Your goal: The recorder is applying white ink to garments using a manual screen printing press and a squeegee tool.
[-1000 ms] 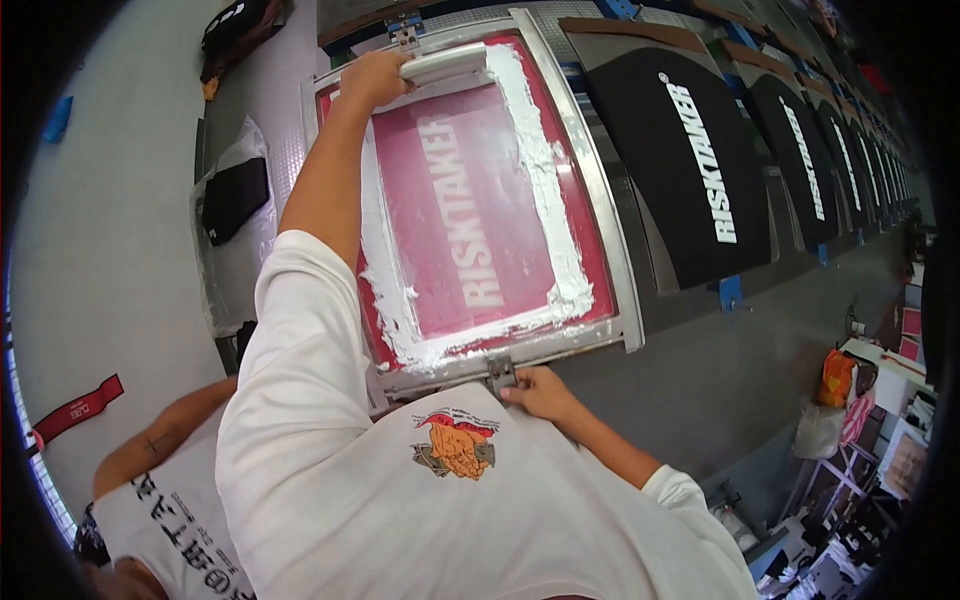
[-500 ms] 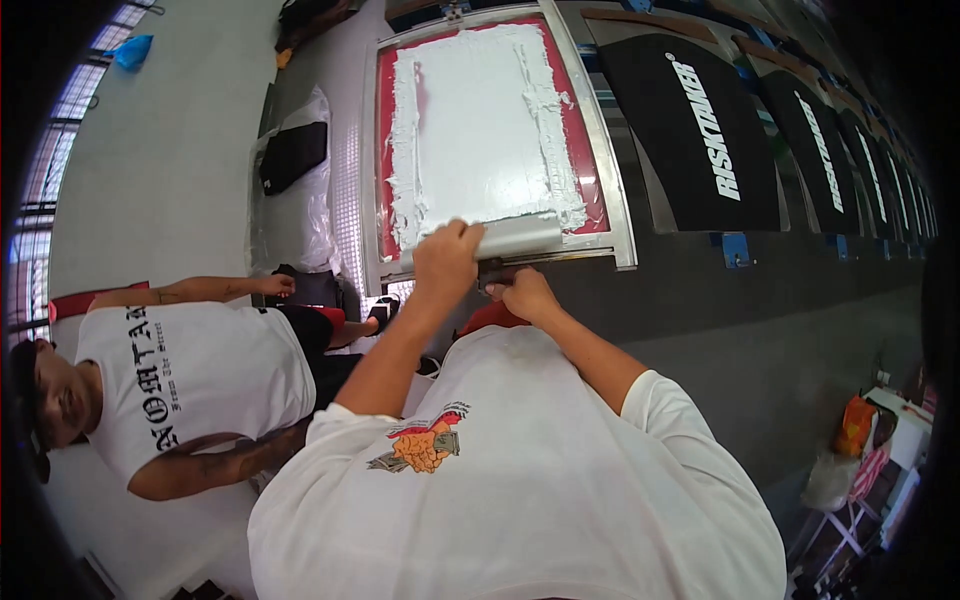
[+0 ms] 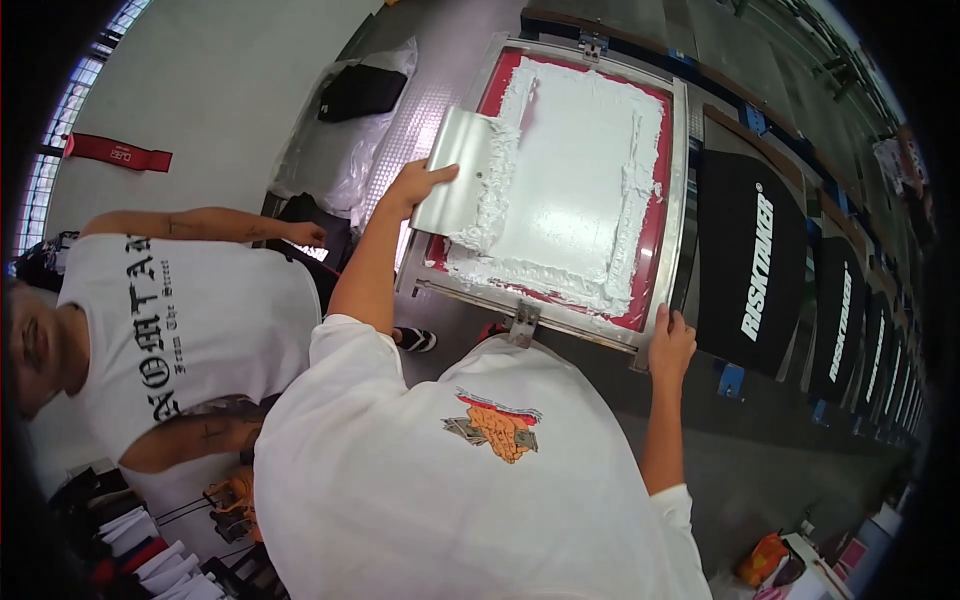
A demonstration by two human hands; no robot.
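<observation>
A screen printing frame (image 3: 684,160) with metal sides lies in front of me, its mesh red at the margins. Thick white ink (image 3: 570,185) covers the middle, with ragged ridges along its sides. My left hand (image 3: 412,188) grips a wide silver squeegee (image 3: 452,165) over the frame's left side, and ink clings to the squeegee's right edge. My right hand (image 3: 671,345) is closed on the frame's near right corner; its fingertips are partly hidden. A metal clamp (image 3: 524,324) sits at the middle of the near side.
To the right, black fabric pieces (image 3: 752,255) with white print lie on a row of boards. A person (image 3: 190,320) in a white sleeveless shirt stands close at my left. Behind them, a black folded cloth (image 3: 362,92) rests on clear plastic.
The squeegee has gone from the frame's near edge to its left side, now in my left hand. My right hand has moved to the near right corner. The view has turned.
</observation>
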